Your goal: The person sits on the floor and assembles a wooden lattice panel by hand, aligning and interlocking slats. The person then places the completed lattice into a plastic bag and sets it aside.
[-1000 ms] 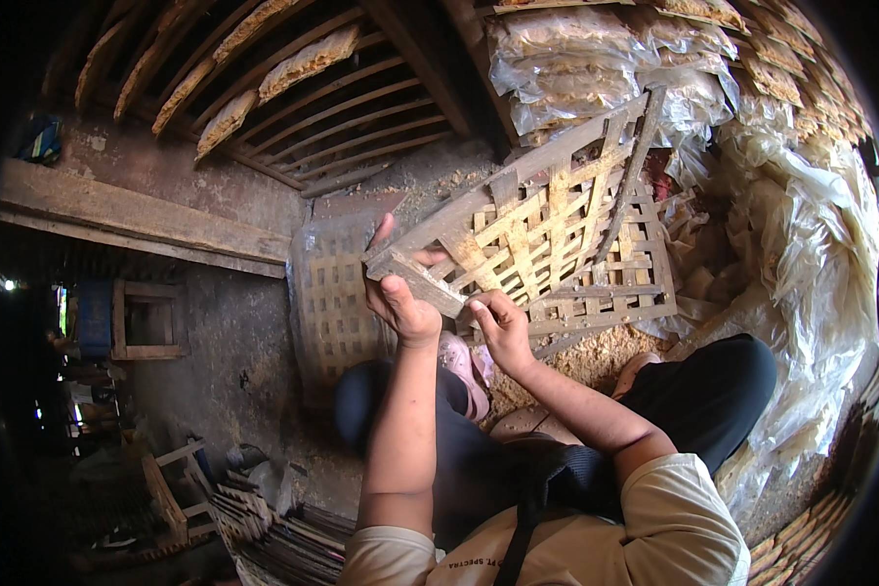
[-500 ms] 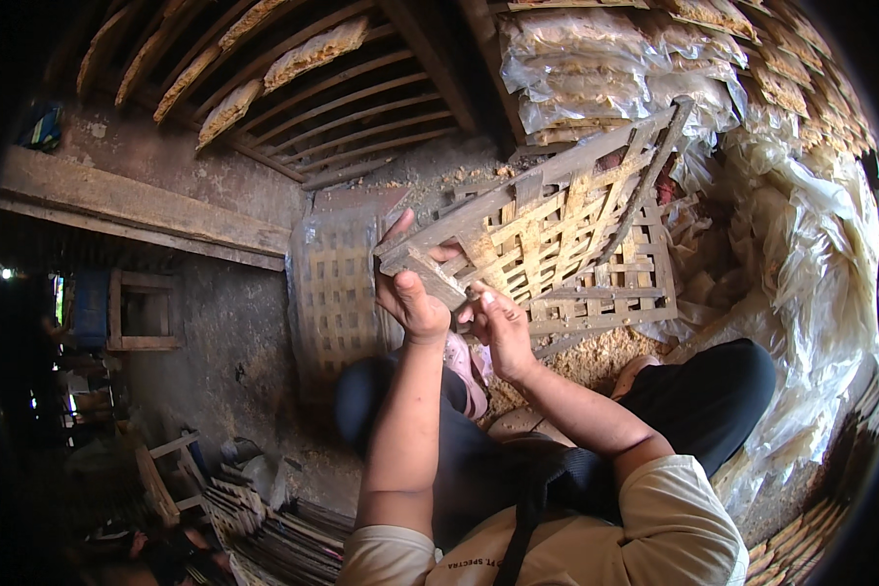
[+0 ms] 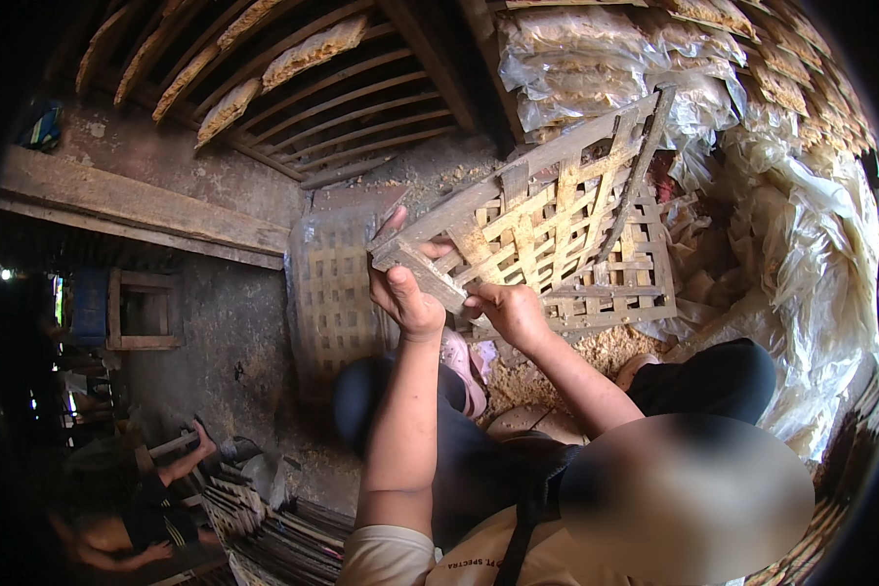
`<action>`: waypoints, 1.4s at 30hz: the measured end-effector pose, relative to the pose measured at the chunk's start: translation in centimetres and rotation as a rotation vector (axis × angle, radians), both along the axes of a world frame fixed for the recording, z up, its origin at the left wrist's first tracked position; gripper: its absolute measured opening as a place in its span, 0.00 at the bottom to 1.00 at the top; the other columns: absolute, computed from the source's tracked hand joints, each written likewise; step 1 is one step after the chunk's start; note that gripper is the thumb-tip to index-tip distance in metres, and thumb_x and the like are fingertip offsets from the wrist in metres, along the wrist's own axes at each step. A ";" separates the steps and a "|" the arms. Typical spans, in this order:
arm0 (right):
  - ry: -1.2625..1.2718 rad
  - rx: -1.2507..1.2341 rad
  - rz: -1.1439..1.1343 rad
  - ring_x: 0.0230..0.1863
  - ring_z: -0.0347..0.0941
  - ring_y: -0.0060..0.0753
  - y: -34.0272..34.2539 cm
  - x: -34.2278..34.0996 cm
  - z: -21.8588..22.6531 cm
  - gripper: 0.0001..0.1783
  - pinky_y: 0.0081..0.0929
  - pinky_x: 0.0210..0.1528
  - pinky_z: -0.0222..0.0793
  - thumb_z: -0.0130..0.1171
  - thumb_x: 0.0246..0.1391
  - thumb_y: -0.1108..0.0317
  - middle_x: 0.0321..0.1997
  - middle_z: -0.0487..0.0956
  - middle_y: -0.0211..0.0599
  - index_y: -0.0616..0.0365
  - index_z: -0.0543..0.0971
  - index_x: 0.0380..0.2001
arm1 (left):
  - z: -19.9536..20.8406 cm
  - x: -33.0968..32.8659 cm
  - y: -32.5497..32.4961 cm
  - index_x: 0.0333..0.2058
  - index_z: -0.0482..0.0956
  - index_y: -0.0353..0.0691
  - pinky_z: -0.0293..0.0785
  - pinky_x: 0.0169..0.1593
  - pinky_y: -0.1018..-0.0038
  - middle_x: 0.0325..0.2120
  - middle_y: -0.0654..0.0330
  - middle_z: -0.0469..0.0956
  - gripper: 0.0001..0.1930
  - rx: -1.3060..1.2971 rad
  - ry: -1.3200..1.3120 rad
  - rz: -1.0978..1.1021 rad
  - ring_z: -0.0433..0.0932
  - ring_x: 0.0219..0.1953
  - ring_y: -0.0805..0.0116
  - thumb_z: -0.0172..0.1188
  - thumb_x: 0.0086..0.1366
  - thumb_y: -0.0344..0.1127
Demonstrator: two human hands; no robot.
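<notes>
A woven bamboo lattice tray (image 3: 538,230) with a wooden frame is held up tilted before me, crumbs stuck to its slats. My left hand (image 3: 412,305) grips its near left corner, thumb on the near side and fingers reaching behind the frame. Lower on the same short frame bar, my right hand (image 3: 518,314) is closed with its fingertips pinching the edge; a small thing between them would be hidden. Beneath the raised tray lies another lattice tray (image 3: 615,311). Left of my hands rests a lattice tray wrapped in clear plastic (image 3: 330,278).
Loose yellowish crumbs (image 3: 532,379) cover the floor by my feet. Crumpled clear plastic sheets (image 3: 801,264) heap up on the right. Plastic-wrapped slabs (image 3: 581,63) are stacked at the back, beside a slatted wooden rack (image 3: 361,98). Another person's leg (image 3: 188,457) shows at lower left.
My right hand has rolled over, its back now turned up and its fingers curled on the frame bar. The raised tray has shifted slightly left. Another person has come into view at lower left.
</notes>
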State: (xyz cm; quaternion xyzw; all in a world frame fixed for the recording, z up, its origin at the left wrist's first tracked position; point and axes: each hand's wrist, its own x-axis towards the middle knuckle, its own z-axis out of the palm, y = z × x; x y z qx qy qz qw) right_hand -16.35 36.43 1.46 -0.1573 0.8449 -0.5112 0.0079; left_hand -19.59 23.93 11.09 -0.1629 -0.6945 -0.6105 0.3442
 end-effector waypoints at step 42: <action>0.271 -0.260 -0.202 0.36 0.75 0.41 -0.7 2.2 2.6 0.12 0.33 0.38 0.70 0.63 0.48 0.75 0.34 0.78 0.40 0.58 0.81 0.38 | 0.0 -0.9 -0.2 0.41 0.71 0.28 0.60 0.64 0.56 0.21 0.52 0.78 0.29 -0.055 0.072 0.092 0.76 0.41 0.60 0.37 0.74 0.54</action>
